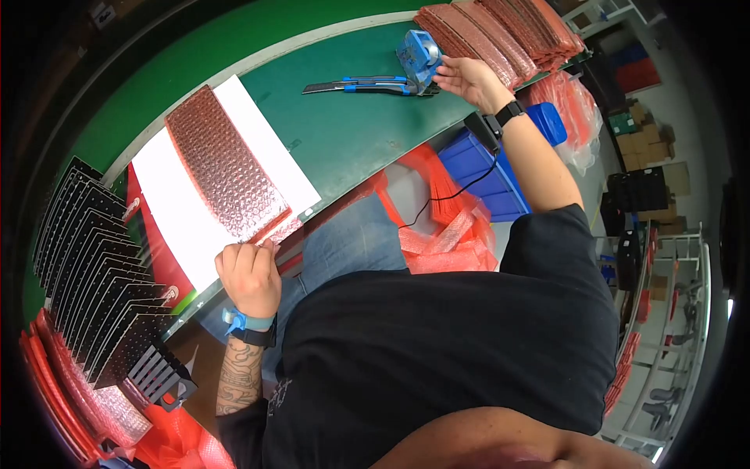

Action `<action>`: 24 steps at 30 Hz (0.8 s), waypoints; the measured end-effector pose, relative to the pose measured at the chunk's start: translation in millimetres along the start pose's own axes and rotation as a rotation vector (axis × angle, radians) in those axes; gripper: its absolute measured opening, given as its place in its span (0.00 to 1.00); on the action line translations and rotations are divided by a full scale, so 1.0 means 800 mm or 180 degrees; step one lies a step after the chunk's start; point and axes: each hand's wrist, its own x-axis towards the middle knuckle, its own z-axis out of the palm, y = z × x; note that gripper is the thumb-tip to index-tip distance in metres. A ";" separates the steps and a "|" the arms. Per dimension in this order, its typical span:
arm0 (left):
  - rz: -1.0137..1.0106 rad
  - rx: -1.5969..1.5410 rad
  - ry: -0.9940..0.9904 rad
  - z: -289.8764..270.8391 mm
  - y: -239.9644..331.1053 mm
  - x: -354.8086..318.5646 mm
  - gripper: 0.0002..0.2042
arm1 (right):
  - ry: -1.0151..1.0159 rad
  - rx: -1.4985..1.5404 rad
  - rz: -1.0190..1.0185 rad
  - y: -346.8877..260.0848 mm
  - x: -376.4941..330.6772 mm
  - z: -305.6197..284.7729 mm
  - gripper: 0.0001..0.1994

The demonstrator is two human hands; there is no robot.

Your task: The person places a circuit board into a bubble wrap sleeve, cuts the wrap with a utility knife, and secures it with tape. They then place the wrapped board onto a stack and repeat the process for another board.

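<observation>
My left hand [248, 273] is closed at the near end of a red-tinted bubble-wrap packet [223, 160], its fingers curled over the edge. The packet is long and flat and lies slantwise on a white sheet [289, 160] on the bench. At the far side my right hand [467, 80] reaches out with its fingers partly stretched, right beside a blue tape dispenser [414, 53]. Whether the fingertips touch its tape is hard to make out. A blue and black utility knife [363, 85] with its blade out lies left of the dispenser.
Black perforated panels [94, 266] stand in a row at the left. Several wrapped packets [500, 35] are stacked at the far right of the green bench [344, 141]. Below its edge are a blue bin [480, 172] and red bubble wrap [453, 242]. A cable runs from my right wrist.
</observation>
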 end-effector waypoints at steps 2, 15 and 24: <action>-0.0029 -0.0103 -0.0040 -0.005 -0.001 0.002 0.06 | -0.0037 0.0227 -0.0075 0.003 -0.007 0.002 0.12; -0.0348 -0.0350 -0.0218 -0.016 0.005 0.018 0.05 | 0.0140 0.0758 -0.0400 0.017 -0.048 0.023 0.18; 0.0060 -0.0082 0.0084 -0.006 0.001 0.026 0.05 | 0.0260 0.1086 -0.0787 0.038 -0.053 0.031 0.21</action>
